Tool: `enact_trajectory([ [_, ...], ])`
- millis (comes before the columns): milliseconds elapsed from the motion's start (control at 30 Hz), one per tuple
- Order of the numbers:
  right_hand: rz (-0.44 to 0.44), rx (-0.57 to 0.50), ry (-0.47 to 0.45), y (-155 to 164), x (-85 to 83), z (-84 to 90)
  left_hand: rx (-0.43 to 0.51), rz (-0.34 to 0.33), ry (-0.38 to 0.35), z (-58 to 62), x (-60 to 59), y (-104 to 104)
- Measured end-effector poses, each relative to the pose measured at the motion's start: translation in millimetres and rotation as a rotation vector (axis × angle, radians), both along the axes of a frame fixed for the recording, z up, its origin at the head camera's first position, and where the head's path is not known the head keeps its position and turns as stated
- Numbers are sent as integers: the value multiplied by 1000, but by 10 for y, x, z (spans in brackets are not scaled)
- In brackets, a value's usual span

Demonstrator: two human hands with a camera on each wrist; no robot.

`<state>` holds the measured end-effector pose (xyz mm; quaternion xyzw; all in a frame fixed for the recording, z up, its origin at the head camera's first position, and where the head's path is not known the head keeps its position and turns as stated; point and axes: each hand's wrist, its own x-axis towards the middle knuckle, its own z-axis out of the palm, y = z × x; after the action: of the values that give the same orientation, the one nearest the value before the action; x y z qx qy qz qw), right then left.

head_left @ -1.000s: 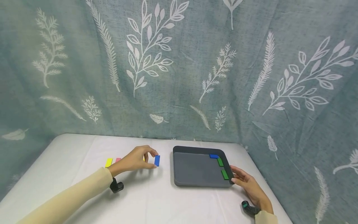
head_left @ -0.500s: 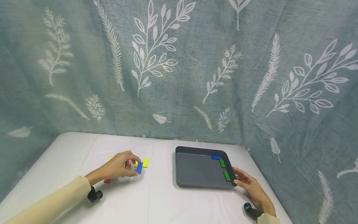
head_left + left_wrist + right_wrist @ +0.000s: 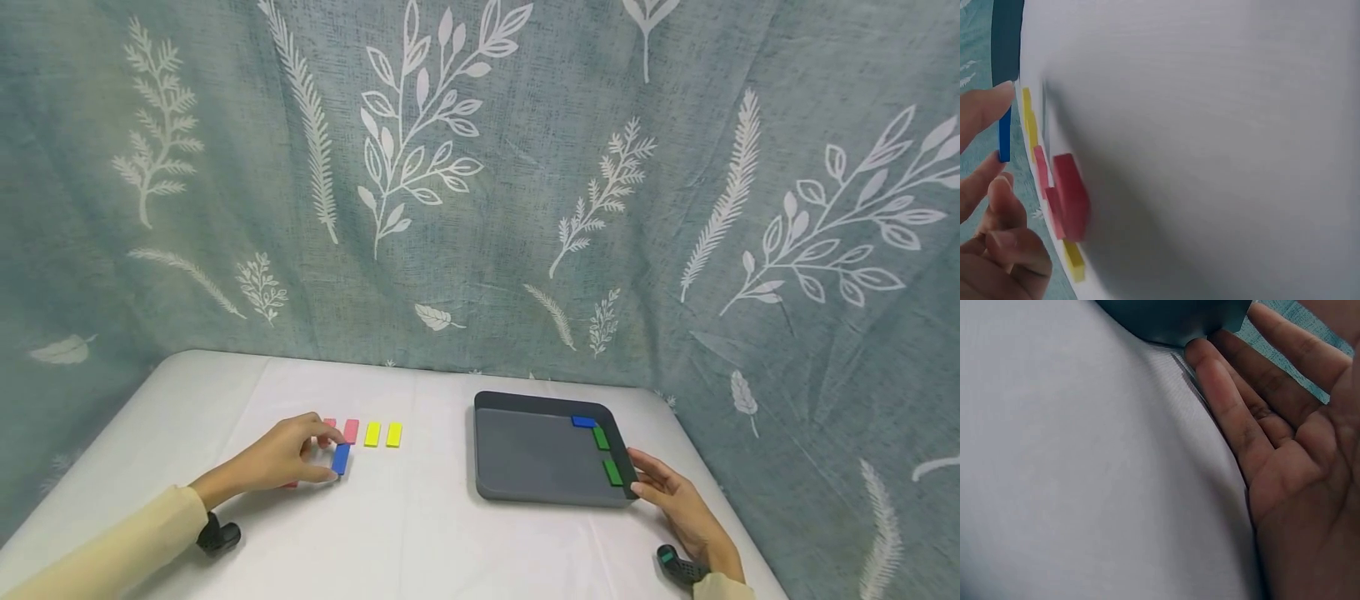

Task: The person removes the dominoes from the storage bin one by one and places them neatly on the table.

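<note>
Left hand pinches a blue block just above the white table beside pink and yellow blocks, while the right hand rests flat-fingered against the gray tray. Left wrist view shows the block between fingertips. Right wrist view shows straight fingers touching the tray's corner.

left hand hides part of red piece | tray cut by top edge in right wrist view | left wrist view: blocks blurred, fingers cut at left edge
</note>
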<state>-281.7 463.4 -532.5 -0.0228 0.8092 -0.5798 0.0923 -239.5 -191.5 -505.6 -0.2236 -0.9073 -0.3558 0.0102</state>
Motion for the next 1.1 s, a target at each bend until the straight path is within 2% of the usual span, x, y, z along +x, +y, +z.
enact_trajectory([
  [200, 17, -2, 21, 17, -2, -16, 7, -12, -14, -35, 56, -88],
  [667, 12, -5, 17, 31, -6, -39, -50, 37, -50, -76, 84, -184],
  [933, 8, 0, 12, 17, -25, -35, -71, 17, -54, 11, 89, -178],
  [1100, 6, 0, 8, 29, -23, -38, -77, 3, -26, 111, 13, -159],
])
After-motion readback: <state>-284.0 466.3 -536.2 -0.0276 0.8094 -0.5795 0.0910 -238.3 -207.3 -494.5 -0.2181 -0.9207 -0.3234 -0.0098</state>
